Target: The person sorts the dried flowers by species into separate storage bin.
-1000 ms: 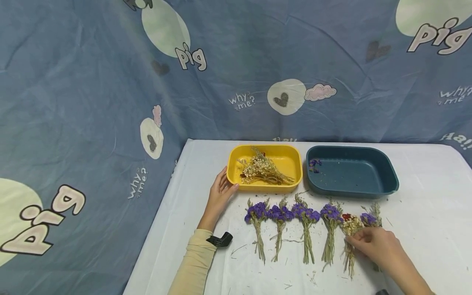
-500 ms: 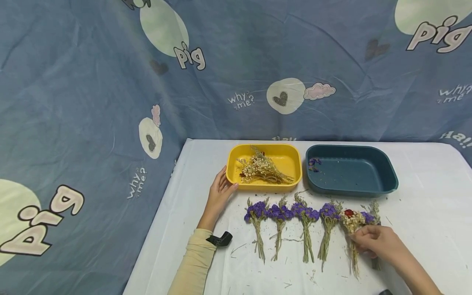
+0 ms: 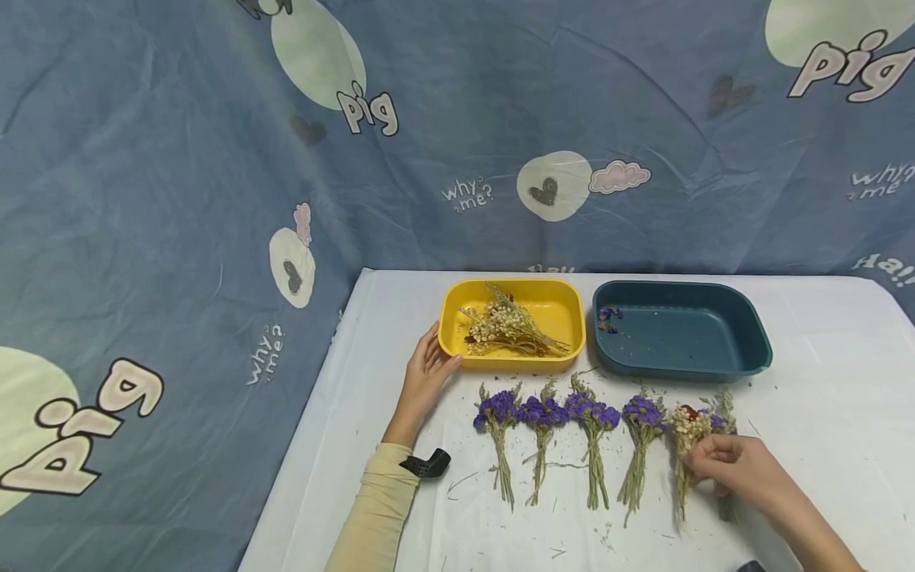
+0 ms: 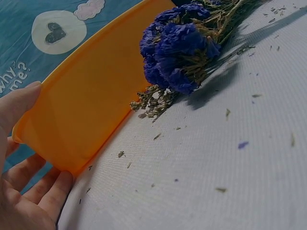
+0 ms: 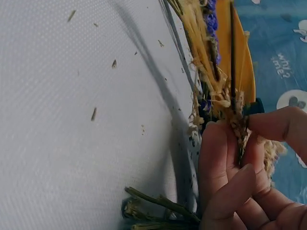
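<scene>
My right hand [image 3: 739,469] pinches a small bunch of dried cream and red flowers [image 3: 689,429] by its stems. In the right wrist view, thumb and fingertips close on thin stalks of that bunch. Beside it, partly hidden by the hand, lies a purple and green bunch [image 3: 723,409]. My left hand [image 3: 420,389] holds the near left corner of a yellow tray [image 3: 554,298]; in the left wrist view the thumb is at the rim and the fingers round the corner. Inside the tray lie cream dried-flower bunches [image 3: 511,330].
Several purple dried-flower bunches [image 3: 498,409] lie in a row before the trays. A dark teal tray [image 3: 686,326], right of the yellow one, holds a few purple scraps [image 3: 609,318]. Plant bits litter the white tabletop [image 3: 529,540]. A patterned blue cloth [image 3: 457,103] hangs behind.
My right hand has shifted slightly right with the cream and red bunch, whose red flower now shows more and which stands closer to the rightmost purple bunch. The left hand stays put.
</scene>
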`<action>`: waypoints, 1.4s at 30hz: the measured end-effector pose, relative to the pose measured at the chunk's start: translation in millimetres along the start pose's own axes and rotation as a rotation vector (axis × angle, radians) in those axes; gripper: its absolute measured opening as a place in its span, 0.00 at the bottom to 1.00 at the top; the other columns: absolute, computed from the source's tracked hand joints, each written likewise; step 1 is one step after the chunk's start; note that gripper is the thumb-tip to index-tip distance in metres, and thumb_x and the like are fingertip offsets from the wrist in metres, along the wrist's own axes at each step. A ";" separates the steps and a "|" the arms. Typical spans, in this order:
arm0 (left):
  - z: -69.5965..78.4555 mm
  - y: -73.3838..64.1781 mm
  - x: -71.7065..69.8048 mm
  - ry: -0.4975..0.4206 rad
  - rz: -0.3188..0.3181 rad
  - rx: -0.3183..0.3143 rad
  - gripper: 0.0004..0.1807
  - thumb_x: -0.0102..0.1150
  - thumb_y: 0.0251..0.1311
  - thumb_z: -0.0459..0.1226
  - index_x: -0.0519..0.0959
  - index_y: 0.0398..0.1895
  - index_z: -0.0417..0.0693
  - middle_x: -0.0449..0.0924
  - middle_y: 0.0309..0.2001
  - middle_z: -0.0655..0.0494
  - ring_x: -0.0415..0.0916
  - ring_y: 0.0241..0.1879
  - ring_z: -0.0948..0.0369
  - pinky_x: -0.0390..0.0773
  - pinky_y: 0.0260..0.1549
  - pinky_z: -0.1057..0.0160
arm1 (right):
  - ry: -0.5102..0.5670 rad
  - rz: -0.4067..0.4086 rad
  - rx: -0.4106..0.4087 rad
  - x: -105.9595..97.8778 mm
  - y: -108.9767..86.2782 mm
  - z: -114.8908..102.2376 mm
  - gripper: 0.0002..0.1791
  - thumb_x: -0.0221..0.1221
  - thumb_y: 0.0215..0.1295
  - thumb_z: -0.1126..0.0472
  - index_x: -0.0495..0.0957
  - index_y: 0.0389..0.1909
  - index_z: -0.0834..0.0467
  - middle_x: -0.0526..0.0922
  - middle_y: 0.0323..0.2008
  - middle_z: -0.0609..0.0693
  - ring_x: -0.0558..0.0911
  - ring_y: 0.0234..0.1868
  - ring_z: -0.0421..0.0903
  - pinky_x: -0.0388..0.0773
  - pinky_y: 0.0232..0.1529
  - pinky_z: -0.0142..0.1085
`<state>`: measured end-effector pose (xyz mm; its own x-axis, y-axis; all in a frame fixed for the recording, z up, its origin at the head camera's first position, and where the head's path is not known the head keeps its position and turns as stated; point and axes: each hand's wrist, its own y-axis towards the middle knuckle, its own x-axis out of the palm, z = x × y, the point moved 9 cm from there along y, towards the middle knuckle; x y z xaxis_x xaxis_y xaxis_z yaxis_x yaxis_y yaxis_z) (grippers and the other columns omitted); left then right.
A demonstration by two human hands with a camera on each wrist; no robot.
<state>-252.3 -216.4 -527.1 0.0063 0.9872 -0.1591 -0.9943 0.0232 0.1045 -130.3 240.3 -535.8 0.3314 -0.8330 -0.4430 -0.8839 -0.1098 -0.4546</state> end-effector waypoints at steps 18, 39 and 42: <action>-3.8 2.9 0.0 0.001 0.016 -0.018 0.43 0.66 0.69 0.38 0.56 0.82 0.60 0.64 0.78 0.49 0.64 0.77 0.48 0.67 0.75 0.53 | 0.145 -0.079 0.000 2.4 2.7 6.3 0.29 0.64 0.70 0.58 0.70 0.61 0.76 0.90 0.34 0.37 0.87 0.37 0.33 0.87 0.38 0.34; 17.0 -5.1 2.6 -0.055 -0.014 -0.078 0.44 0.65 0.69 0.34 0.53 0.83 0.50 0.60 0.79 0.42 0.61 0.78 0.47 0.65 0.77 0.54 | 0.144 -0.007 -0.069 5.8 0.1 -13.8 0.26 0.66 0.69 0.58 0.75 0.58 0.74 0.90 0.37 0.38 0.88 0.37 0.34 0.88 0.37 0.37; 23.5 -7.8 2.8 -0.051 -0.019 -0.073 0.44 0.66 0.69 0.35 0.54 0.83 0.50 0.61 0.79 0.43 0.62 0.78 0.47 0.65 0.77 0.54 | 0.135 0.006 -0.076 4.8 -0.2 -18.1 0.26 0.67 0.69 0.57 0.76 0.58 0.72 0.90 0.36 0.37 0.88 0.37 0.34 0.87 0.36 0.36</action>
<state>-242.0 -210.1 -505.3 0.0291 0.9936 -0.1095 -0.9990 0.0326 0.0299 -134.5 226.5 -523.9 0.2832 -0.8986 -0.3352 -0.9098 -0.1411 -0.3902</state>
